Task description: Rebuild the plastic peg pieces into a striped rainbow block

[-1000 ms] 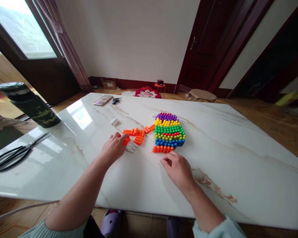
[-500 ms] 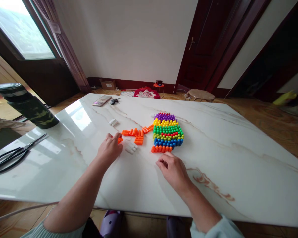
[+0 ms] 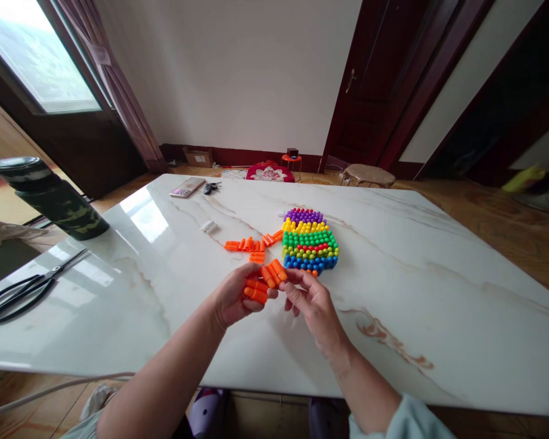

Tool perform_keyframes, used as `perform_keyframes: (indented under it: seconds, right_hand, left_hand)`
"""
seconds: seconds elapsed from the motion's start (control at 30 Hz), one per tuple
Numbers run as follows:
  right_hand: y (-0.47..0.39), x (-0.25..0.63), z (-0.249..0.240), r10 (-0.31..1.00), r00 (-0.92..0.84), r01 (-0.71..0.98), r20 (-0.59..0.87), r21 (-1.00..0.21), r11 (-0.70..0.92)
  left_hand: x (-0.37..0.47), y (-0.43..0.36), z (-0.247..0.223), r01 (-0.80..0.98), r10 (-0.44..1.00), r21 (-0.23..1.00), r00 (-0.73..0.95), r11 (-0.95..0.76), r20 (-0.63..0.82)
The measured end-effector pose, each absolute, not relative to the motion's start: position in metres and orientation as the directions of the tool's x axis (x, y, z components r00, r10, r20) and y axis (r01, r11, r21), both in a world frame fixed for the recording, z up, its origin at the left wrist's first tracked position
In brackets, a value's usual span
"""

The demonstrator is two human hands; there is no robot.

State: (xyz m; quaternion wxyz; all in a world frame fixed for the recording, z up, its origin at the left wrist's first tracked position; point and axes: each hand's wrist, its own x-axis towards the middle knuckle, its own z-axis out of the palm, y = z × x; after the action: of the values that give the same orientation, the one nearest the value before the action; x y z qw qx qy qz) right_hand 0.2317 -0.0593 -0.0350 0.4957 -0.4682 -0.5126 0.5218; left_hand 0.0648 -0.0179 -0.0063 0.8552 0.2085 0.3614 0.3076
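- The marble table (image 3: 439,292) bears a flask (image 3: 50,198), scissors (image 3: 22,286) and a phone (image 3: 187,186).
- The multicoloured peg block (image 3: 310,239) lies at mid-table, loose orange pegs (image 3: 247,245) just left of it.
- The left hand (image 3: 233,299) is closed on orange pegs (image 3: 256,291) above the table.
- The right hand (image 3: 313,305) pinches a joined orange cluster (image 3: 274,272), touching the left's pegs.

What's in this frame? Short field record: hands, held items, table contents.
left hand: holds a small cluster of orange pegs
right hand: fingertips on a second orange cluster, next to the first
peg block: joined rows, purple, yellow, green, red, blue, lying on the table
loose orange pegs: left of the block
white pieces: farther left
scissors: near left edge
camouflage bottle: far left
phone and keys: far edge
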Motion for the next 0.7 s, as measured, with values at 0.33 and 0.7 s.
perform_keyframes:
  seconds: [0.33,0.7]
  right_hand:
    - [-0.062,0.251,-0.025,0.898,-0.21,0.249,0.386,-0.867,0.431]
    - [-0.055,0.268,-0.033,0.779,-0.209,0.516,0.592,-0.61,0.602]
  left_hand:
    - [0.078,-0.024,-0.013,-0.172,0.662,0.685,0.499,0.708,-0.559]
    - [0.091,-0.03,-0.014,0.022,0.736,0.821,0.429,0.571,-0.524]
